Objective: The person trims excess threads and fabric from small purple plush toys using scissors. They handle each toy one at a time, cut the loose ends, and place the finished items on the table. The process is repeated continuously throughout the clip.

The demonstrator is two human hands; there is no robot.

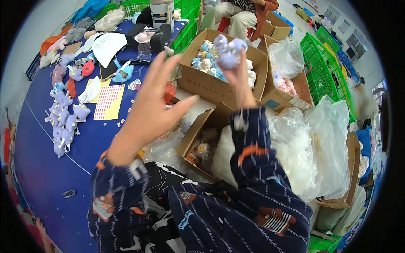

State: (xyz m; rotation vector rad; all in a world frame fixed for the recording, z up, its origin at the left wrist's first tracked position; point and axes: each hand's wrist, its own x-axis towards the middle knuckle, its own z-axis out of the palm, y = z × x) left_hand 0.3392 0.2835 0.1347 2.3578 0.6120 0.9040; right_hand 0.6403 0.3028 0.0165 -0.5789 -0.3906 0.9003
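My right hand (pixel 239 80) is raised over a cardboard box (pixel 206 86) of small blue and cream plush toys (pixel 205 59). Its fingers are closed on a lavender plush toy (pixel 231 52), blurred at the edges. Held up in front of the blue table (pixel 55 185), my left hand (pixel 145 107) has its fingers and thumb apart and nothing in it. A cluster of similar lavender plush toys (pixel 63 122) with white tags lies at the table's left. Between them and my left hand is a yellow sheet of red-and-white stickers (pixel 109 102).
A smaller open carton (pixel 202 130) with a few toys stands below the big box. Clear plastic bags (pixel 329 143) crowd the right, near green crates (pixel 325 63). Thread snips (pixel 69 193) lie on the table. Another person (pixel 240 19) sits beyond the boxes.
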